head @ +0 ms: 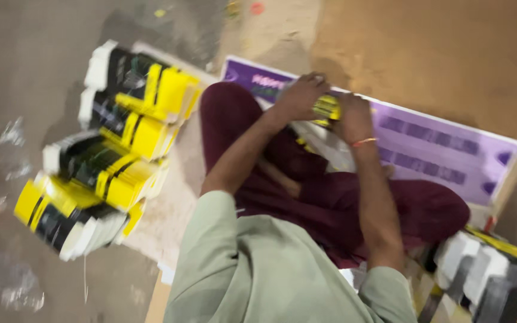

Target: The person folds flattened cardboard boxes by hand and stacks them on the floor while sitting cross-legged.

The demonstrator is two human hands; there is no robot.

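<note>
Your left hand (301,96) and right hand (353,118) pinch a blurred yellow-and-black pack (327,108), mostly hidden, over the purple board's (444,149) near edge.

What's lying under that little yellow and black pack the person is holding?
Below the yellow and black pack, held by the left hand and right hand, lies a purple printed board and the person's maroon-clad legs. The hands cover the pack's underside.

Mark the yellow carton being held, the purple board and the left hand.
yellow carton (328,107), head view, its exposed end.
purple board (444,149), head view, its bare middle.
left hand (301,94), head view, its back.
</note>
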